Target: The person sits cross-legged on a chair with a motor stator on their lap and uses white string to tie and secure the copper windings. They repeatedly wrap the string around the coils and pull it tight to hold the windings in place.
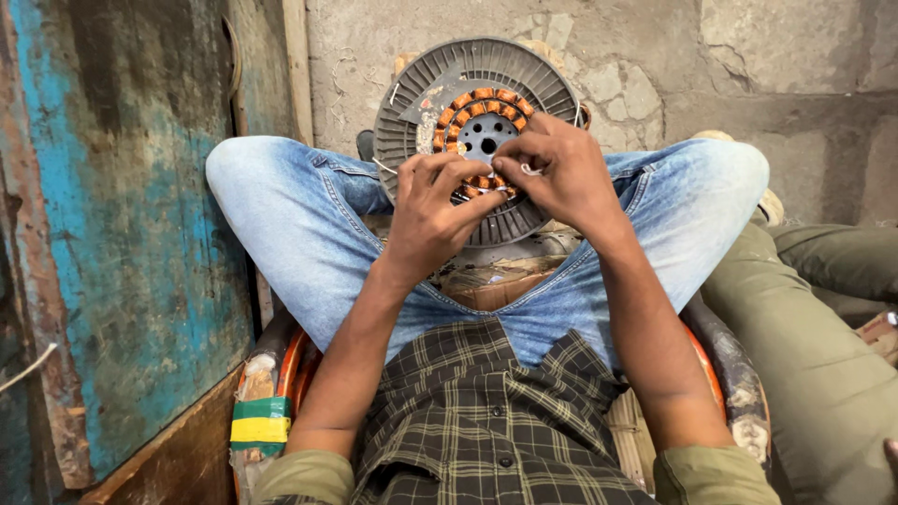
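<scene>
Fingertips of left hand [432, 210] and right hand [559, 173] pinched narrow over copper coils [482, 98] on grey motor disc [477, 131], hiding its lower rim. Held item too small to tell. Green-yellow tape [260, 423] low left.

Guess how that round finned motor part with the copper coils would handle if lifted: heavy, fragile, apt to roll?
The finned motor disc looks like cast metal, so probably stiff and heavy for its size. Its copper coils and thin wire ends near the left hand and right hand seem snag-prone. Being round, it might roll on edge.
</scene>
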{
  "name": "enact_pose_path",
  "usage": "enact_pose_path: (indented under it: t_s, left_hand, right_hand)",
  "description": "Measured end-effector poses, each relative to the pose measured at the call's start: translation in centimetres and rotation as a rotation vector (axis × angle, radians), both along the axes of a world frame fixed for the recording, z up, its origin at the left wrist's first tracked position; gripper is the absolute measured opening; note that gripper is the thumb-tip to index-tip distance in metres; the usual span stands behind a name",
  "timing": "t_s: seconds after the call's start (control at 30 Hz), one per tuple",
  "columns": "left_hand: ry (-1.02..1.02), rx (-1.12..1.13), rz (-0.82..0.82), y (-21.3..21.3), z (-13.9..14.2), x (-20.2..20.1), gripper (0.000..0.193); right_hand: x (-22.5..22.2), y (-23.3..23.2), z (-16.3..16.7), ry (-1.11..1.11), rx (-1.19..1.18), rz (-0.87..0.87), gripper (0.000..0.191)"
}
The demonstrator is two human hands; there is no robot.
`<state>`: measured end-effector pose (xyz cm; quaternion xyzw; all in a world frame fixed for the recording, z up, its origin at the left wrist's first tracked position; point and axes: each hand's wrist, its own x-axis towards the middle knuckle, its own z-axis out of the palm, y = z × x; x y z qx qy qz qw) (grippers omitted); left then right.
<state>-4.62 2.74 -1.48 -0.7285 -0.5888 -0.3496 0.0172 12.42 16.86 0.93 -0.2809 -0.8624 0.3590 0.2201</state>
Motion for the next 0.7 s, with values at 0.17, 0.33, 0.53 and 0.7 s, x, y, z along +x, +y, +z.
enact_pose_path:
  t_s: [0.17,0.33,0.53,0.7]
  left_hand:
    - [0.027,0.048,-0.045,0.4,0.1,0.2,0.017]
    - [-0.098,0.038,-0.107,0.0,0.8,0.5,0.014]
    - [-0.572,-0.111,-0.287,-2.6,1.3,1.7,0.016]
    - [-0.755,-0.221,-0.327,-3.1,0.2,2.6,0.016]
  right_hand:
    - [-0.2,-0.2,0.1,-0.003,0.023,0.03,0.013]
    - [0.4,0.4,0.1,-0.016,0.044,0.089,0.023]
    - [2.7,3.7,0.4,-0.061,0.692,-0.077,0.009]
    - [-0.5,6.8,2.7,0.054,0.714,-0.307,0.009]
